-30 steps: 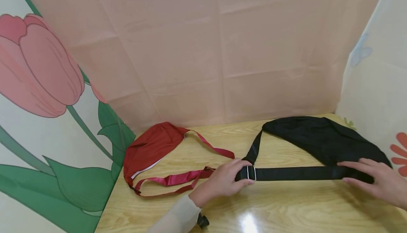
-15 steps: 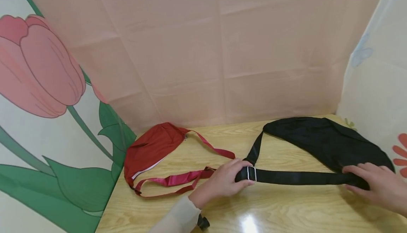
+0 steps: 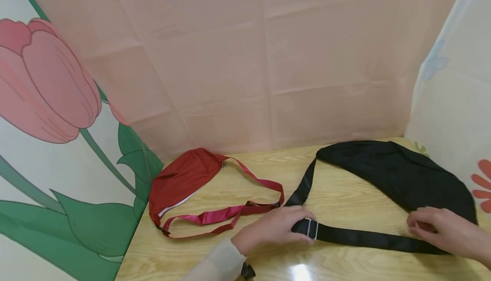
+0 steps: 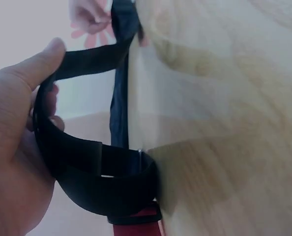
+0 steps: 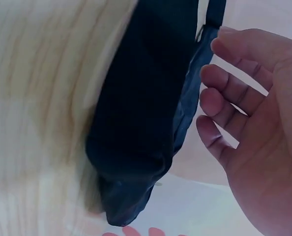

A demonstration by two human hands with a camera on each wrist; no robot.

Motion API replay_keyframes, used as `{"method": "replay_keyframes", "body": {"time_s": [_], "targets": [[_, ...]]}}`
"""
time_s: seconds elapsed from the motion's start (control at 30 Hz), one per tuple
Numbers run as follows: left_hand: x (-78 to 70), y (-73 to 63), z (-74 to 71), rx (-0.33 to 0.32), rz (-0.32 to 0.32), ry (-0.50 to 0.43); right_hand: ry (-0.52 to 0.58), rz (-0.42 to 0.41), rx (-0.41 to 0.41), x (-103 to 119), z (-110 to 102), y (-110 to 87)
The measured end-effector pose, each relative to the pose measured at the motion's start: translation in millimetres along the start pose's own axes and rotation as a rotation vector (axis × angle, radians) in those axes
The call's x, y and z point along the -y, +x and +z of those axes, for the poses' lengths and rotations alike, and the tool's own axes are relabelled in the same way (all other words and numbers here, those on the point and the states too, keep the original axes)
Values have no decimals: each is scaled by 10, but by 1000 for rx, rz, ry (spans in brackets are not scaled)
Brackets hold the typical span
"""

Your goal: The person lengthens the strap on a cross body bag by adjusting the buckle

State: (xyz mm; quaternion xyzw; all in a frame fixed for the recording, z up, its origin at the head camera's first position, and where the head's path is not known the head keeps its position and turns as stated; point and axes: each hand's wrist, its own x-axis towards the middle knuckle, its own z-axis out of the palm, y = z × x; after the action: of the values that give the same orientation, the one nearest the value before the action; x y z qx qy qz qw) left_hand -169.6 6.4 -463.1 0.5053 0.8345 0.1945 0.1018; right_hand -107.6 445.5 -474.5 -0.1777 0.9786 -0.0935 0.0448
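A black waist bag (image 3: 387,168) lies flat at the back right of the wooden table. Its black strap (image 3: 368,238) runs across in front of it, with a silver slider buckle (image 3: 309,229) on it. My left hand (image 3: 270,225) grips the strap just left of that buckle. In the left wrist view, the thumb and fingers close round a loop of the strap (image 4: 82,182). My right hand (image 3: 446,232) hovers by the strap's right end with loosely bent fingers. The right wrist view has this hand (image 5: 269,108) apart from the black fabric, holding nothing.
On the left lies a red waist bag (image 3: 188,183) with a white zip edge. Its red strap (image 3: 215,216) loops toward my left hand, close to the black strap. A pinkish sheet (image 3: 268,80) hangs behind the table (image 3: 345,268), with printed sheets at both sides.
The strap has come down toward the table's front, its right end lowest. My left hand has moved slightly nearer with the buckle. My right hand has let go of the strap.
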Motion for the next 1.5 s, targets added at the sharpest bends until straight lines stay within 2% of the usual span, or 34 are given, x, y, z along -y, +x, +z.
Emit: {"method": "replay_keyframes", "body": {"time_s": [0.07, 0.23, 0.37, 0.6, 0.9, 1.13, 1.33, 1.5], "targets": [[6, 8, 38, 41, 15, 26, -9, 22, 5, 24, -27, 29], [7, 9, 113, 135, 7, 45, -66, 58, -18, 1, -113, 134], [1, 3, 153, 158, 10, 74, -78, 60, -37, -71, -209, 268], [-11, 2, 243, 199, -3, 89, -32, 9, -35, -234, -286, 514], [10, -56, 293, 189, 2, 134, 17, -27, -21, -419, -233, 799], [46, -165, 334, 102, 80, 380, 64, 14, 28, -537, -154, 1027], [64, -232, 362, 107, 51, 491, 102, 88, 71, -658, -7, 1156], [82, -277, 382, 112, 77, 561, 120, 125, 114, -735, 93, 1197]]}}
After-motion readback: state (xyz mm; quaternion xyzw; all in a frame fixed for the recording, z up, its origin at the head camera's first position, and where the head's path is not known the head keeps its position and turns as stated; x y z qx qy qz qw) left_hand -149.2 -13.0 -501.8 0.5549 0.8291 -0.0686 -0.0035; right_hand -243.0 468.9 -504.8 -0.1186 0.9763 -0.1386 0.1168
